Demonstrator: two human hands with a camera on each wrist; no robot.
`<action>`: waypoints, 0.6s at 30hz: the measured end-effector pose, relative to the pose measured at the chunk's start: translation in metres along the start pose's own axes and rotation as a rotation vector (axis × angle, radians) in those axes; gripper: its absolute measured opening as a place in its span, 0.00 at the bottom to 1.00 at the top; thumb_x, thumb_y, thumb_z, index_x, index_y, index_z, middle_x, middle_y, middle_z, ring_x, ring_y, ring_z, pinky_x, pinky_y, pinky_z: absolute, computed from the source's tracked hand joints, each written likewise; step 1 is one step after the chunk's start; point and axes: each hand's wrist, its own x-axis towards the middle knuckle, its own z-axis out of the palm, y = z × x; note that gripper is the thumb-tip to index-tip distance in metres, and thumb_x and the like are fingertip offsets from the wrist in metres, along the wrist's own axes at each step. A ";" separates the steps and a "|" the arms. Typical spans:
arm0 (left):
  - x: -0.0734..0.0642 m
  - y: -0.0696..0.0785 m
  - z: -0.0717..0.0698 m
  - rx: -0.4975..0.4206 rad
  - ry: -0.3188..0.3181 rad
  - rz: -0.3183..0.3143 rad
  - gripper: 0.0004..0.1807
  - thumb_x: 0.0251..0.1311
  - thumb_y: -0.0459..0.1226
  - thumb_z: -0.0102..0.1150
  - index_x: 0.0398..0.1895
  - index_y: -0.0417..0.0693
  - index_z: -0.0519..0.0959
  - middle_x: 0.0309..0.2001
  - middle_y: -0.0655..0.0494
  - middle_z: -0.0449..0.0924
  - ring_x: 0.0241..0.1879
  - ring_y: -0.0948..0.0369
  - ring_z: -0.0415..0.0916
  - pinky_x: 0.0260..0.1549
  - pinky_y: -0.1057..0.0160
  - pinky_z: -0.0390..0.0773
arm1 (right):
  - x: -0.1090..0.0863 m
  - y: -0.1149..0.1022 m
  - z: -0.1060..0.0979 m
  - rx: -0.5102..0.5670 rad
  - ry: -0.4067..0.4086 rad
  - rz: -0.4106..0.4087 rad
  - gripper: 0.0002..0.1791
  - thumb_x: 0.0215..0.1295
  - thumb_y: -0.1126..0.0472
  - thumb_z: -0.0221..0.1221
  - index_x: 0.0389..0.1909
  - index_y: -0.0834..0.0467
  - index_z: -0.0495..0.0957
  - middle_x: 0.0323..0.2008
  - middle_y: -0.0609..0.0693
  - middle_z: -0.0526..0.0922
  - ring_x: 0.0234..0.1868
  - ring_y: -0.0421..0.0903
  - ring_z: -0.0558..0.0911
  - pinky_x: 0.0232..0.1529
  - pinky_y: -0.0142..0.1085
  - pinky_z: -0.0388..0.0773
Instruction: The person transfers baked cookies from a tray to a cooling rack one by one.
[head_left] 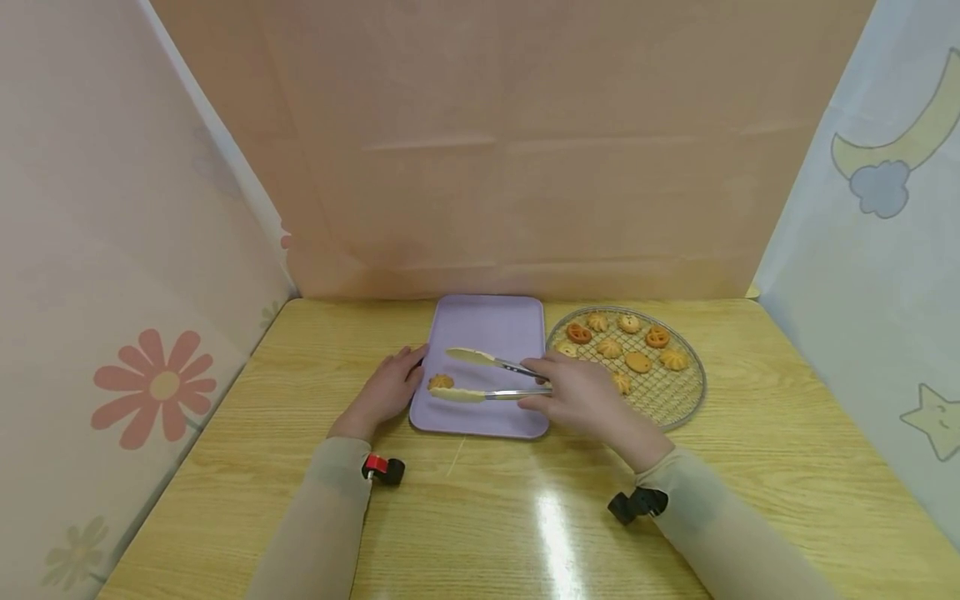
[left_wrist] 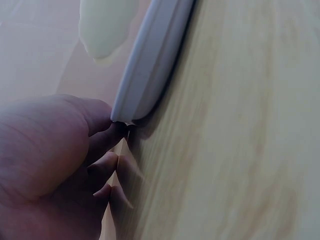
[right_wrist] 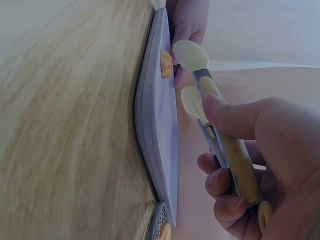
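My right hand (head_left: 581,396) grips a pair of tongs (head_left: 461,396) with pale tips and metal arms. The tongs are spread apart over the purple tray (head_left: 487,321), with nothing between their tips. Near the tray's left edge lies a ridged cookie (head_left: 440,381), close to the nearer tip. In the right wrist view, thumb and fingers wrap the tongs (right_wrist: 235,155), and the cookie (right_wrist: 166,64) rests on the tray. My left hand (head_left: 384,387) pinches the tray's left rim; the left wrist view has its thumb and forefinger at the rim (left_wrist: 145,65), other fingers near the tabletop.
Right of the tray stands a round wire rack (head_left: 703,383) bearing several cookies, among them a pretzel-shaped one (head_left: 657,337) and a smooth round one (head_left: 637,362). The wooden table (head_left: 480,517) meets a brown back panel (head_left: 510,167) and patterned side panels.
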 end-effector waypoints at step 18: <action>0.001 -0.001 0.000 0.009 0.007 0.025 0.29 0.89 0.40 0.46 0.88 0.45 0.63 0.83 0.40 0.65 0.87 0.42 0.50 0.86 0.40 0.46 | 0.010 -0.007 0.007 -0.059 -0.053 0.003 0.35 0.67 0.38 0.76 0.69 0.51 0.86 0.47 0.45 0.86 0.36 0.40 0.84 0.30 0.40 0.80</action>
